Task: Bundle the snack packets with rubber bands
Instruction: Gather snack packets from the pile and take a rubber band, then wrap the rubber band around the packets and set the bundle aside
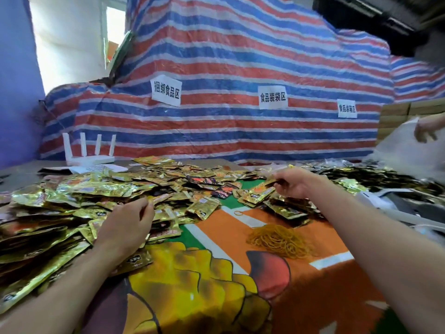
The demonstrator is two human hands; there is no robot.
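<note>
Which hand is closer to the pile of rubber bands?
The right hand. It pinches a snack packet just beyond the rubber bands. The left hand is farther away, off to the left on the heap of packets.

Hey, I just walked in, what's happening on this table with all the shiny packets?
A person is picking through a big loose pile of gold snack packets on a printed tablecloth. The right hand pinches one packet above a small stack; the left hand reaches into the pile and seems to pinch another. A heap of rubber bands lies untouched nearby. At far right, another person's hand holds a white bag.
</note>
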